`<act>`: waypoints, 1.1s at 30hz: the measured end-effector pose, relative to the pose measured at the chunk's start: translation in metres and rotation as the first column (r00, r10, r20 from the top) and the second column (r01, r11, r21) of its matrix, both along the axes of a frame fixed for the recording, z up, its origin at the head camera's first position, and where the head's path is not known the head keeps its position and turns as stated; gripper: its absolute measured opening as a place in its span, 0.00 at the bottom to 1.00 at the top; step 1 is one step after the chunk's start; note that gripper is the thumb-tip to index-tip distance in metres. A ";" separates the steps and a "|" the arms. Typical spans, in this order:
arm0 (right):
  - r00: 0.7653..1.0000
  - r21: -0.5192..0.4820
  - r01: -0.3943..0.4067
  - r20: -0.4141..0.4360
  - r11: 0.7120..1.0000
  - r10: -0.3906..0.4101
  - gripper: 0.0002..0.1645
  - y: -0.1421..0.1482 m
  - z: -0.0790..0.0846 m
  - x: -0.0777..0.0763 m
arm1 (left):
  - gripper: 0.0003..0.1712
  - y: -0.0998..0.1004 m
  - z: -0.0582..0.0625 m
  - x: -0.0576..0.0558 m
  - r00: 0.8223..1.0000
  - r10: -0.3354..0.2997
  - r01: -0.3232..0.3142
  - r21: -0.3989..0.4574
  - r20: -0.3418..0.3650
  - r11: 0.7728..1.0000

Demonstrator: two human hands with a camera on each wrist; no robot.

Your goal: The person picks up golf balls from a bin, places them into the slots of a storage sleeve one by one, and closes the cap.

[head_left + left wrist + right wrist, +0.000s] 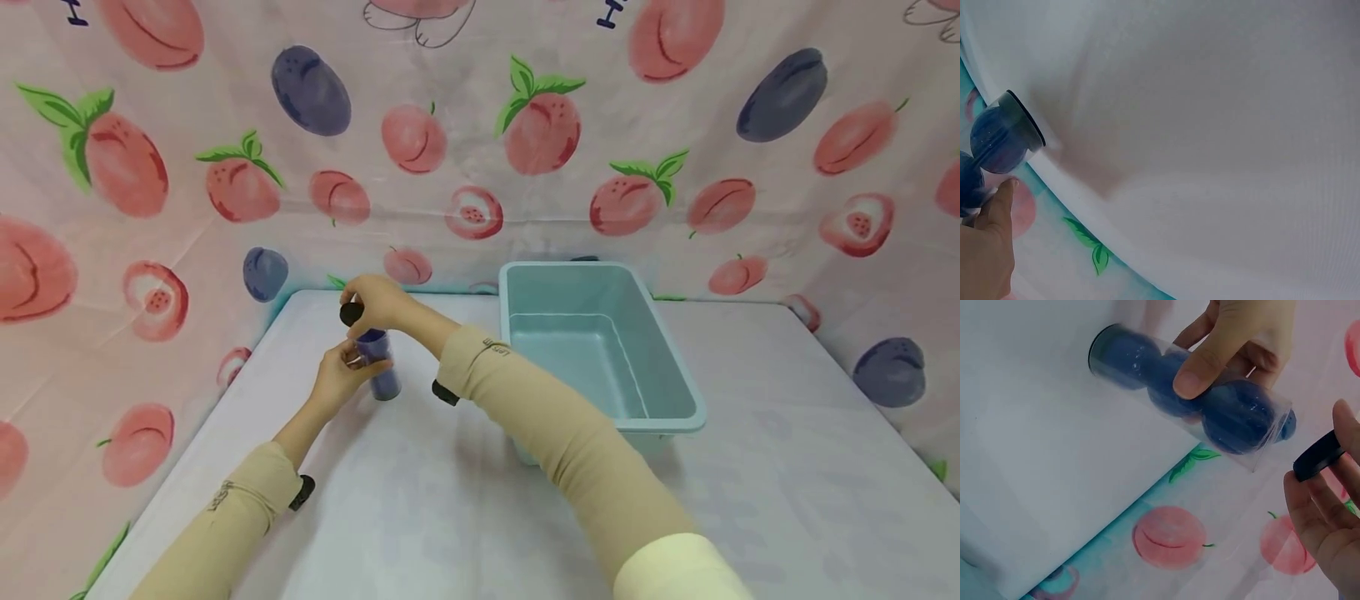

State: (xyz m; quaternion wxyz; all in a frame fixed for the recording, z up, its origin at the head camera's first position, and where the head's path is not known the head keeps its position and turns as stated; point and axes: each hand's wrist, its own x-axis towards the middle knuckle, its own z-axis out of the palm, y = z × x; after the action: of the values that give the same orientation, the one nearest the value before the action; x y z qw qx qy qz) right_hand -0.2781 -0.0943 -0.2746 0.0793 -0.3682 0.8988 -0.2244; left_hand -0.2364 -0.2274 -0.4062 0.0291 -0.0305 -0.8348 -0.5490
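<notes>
My left hand (337, 379) grips a clear plastic tube (386, 385) with the thumb and fingers wrapped around its side. Inside the tube, several dark blue balls (1238, 419) sit in a row. A small blue knob (1288, 425) pokes out at the uncapped end. In the right wrist view, my right hand (1329, 534) pinches a round black lid (1317, 455) between thumb and fingers, a short gap away from that end. From the head camera, the right hand is above the tube's top. In the left wrist view, the tube's dark-rimmed base (1025, 119) shows at the left edge.
A light blue plastic basin (678, 367) stands on the white-covered table (420, 517), right of the hands and partly behind the right forearm. A fruit-print cloth (465, 100) hangs behind and beside the table. Black wrist cameras (446, 392) sit under both sleeves.
</notes>
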 end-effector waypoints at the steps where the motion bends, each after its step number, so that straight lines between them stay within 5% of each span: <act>1: 1.000 0.019 -0.009 -0.019 1.000 0.009 0.28 0.000 0.000 0.000 | 0.34 0.000 0.000 0.000 1.000 0.002 -0.002 -0.004 0.000 1.000; 12: 0.997 0.141 -0.008 -0.075 0.990 0.019 0.28 -0.001 -0.015 -0.007 | 0.31 0.002 0.001 0.000 1.000 -0.006 0.006 0.011 -0.007 1.000; 26: 0.996 0.229 -0.049 -0.059 0.972 0.064 0.27 -0.004 -0.012 -0.006 | 0.30 0.001 0.000 0.000 1.000 -0.004 0.004 0.004 -0.023 1.000; 33: 0.991 0.304 -0.028 -0.118 0.952 0.067 0.28 -0.008 -0.010 0.000 | 0.30 0.000 -0.001 -0.001 1.000 0.005 -0.005 -0.003 -0.010 1.000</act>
State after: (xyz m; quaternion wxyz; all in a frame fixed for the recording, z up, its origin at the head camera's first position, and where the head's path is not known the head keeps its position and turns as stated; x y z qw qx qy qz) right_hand -0.2785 -0.1024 -0.2845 0.0826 -0.3870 0.9165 -0.0587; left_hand -0.2377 -0.2273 -0.4071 0.0347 -0.0312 -0.8356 -0.5474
